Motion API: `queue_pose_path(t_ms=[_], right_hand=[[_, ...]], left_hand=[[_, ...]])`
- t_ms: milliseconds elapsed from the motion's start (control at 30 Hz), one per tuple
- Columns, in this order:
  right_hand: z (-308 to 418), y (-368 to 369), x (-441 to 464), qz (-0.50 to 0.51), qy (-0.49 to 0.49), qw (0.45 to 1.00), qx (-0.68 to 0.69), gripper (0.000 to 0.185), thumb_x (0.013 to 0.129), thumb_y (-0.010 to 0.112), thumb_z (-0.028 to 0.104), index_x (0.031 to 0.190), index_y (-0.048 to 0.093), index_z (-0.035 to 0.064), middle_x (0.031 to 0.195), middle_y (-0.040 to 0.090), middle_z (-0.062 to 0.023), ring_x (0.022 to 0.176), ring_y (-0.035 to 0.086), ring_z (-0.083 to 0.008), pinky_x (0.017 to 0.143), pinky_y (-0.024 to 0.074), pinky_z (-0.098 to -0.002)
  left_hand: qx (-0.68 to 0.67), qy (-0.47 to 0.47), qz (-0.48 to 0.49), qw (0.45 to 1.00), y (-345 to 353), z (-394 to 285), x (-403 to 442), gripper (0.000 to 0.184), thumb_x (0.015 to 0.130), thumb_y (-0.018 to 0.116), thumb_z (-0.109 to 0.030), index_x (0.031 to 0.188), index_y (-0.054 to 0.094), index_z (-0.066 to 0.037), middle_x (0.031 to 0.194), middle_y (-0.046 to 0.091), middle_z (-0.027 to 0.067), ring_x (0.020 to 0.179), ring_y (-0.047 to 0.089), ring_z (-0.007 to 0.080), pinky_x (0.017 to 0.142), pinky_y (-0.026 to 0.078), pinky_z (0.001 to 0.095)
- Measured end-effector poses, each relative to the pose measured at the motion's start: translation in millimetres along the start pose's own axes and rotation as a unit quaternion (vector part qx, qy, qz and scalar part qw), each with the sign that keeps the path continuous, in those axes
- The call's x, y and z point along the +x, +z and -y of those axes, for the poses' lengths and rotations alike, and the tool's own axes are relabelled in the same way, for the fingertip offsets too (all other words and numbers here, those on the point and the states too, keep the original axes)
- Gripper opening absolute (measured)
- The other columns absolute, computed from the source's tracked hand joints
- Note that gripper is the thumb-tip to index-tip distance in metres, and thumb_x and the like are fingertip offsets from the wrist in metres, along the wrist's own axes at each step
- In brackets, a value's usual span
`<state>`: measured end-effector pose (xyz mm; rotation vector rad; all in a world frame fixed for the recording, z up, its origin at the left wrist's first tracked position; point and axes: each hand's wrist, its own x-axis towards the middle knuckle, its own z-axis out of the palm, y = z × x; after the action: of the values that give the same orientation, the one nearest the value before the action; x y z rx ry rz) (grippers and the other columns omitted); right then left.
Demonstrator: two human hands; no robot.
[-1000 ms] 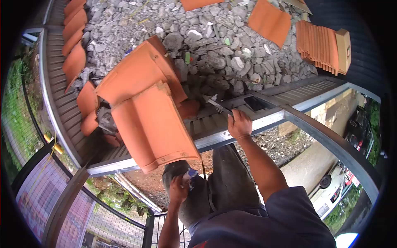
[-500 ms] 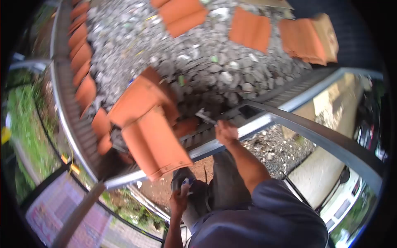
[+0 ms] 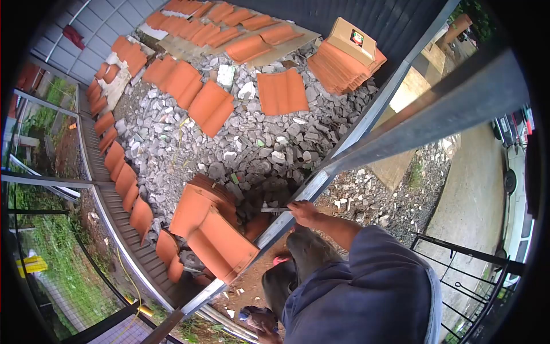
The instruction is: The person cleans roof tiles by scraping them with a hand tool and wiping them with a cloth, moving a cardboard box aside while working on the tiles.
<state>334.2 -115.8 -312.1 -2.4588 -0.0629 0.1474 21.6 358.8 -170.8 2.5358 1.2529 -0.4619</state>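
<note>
My right grip [image 3: 305, 212] closes around one end of a thin grey tool [image 3: 275, 210], seemingly for reach past the silver metal rail [image 3: 314, 186] beneath a curved orange tile [image 3: 222, 245]; my left [image 3: 267, 332] clutches a bluish bundle [image 3: 250, 313] low.

Orange tiles [image 3: 219, 243], grey rubble [image 3: 266, 129], navy shirt [image 3: 361, 286]

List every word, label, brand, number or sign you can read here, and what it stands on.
Readable text: none.
Label on the box: a small coloured picture shows; any wording is too small to read.
White vehicle: no lettering or number can be made out.
Tool in the right hand: too small to make out any marking.
</note>
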Motion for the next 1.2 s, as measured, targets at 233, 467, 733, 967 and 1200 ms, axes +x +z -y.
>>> queue_pose_path(t_ms=[233, 467, 733, 967, 1200], right_hand=[[12, -102, -180, 0.095, 0.345, 0.932, -0.063, 0.041, 0.092, 0.060, 0.027, 0.131, 0.059, 0.0142, 0.113, 0.074, -0.0191, 0.105, 0.072, -0.0394, 0.090, 0.0572, -0.0547], [-7, -104, -421, 0.028, 0.559, 0.828, 0.005, 0.049, 0.092, 0.068, 0.052, 0.123, 0.074, 0.0140, 0.106, 0.076, -0.0196, 0.105, 0.073, -0.0374, 0.089, 0.0571, -0.0512], [-26, -66, -588, -0.104, 0.664, 0.723, 0.158, 0.044, 0.094, 0.068, 0.046, 0.108, 0.076, 0.0051, 0.089, 0.075, -0.0200, 0.090, 0.074, -0.0376, 0.078, 0.0539, -0.0504], [-2, -103, -576, -0.304, 0.580, 0.751, 0.085, 0.038, 0.093, 0.071, 0.040, 0.098, 0.069, 0.0027, 0.085, 0.073, -0.0209, 0.087, 0.073, -0.0404, 0.078, 0.0533, -0.0513], [-60, -147, -559, -0.477, 0.550, 0.541, 0.421, 0.020, 0.098, 0.072, 0.030, 0.095, 0.064, 0.0113, 0.066, 0.046, 0.0056, 0.060, 0.053, -0.0121, 0.063, 0.0591, -0.0383]], left_hand=[[-0.044, 0.211, -0.044, 0.976, 46, -10, 17, 0.050, 0.091, 0.079, -0.044, 0.070, 0.067, 0.001, 0.070, 0.064, 0.0173, 0.067, 0.062, 0.0318, 0.062, 0.051, 0.0486], [-0.470, 0.337, 0.156, 0.801, 33, -31, 89, 0.045, 0.081, 0.060, 0.006, 0.125, 0.051, 0.000, 0.116, 0.067, 0.0105, 0.094, 0.065, 0.0182, 0.083, 0.057, 0.0340], [-0.357, 0.372, 0.318, 0.796, -6, -136, -1, 0.062, 0.085, 0.068, -0.013, 0.140, 0.051, 0.009, 0.125, 0.061, 0.0172, 0.109, 0.060, 0.0245, 0.099, 0.049, 0.0354], [-0.379, 0.381, 0.397, 0.744, 29, -202, -53, 0.050, 0.101, 0.069, -0.031, 0.136, 0.058, 0.002, 0.127, 0.061, 0.0149, 0.110, 0.060, 0.0202, 0.098, 0.048, 0.0326], [-0.304, 0.424, 0.411, 0.748, 29, -345, -168, 0.023, 0.099, 0.072, -0.026, 0.096, 0.066, -0.004, 0.085, 0.059, -0.0026, 0.074, 0.050, 0.0096, 0.069, 0.045, 0.0290]])
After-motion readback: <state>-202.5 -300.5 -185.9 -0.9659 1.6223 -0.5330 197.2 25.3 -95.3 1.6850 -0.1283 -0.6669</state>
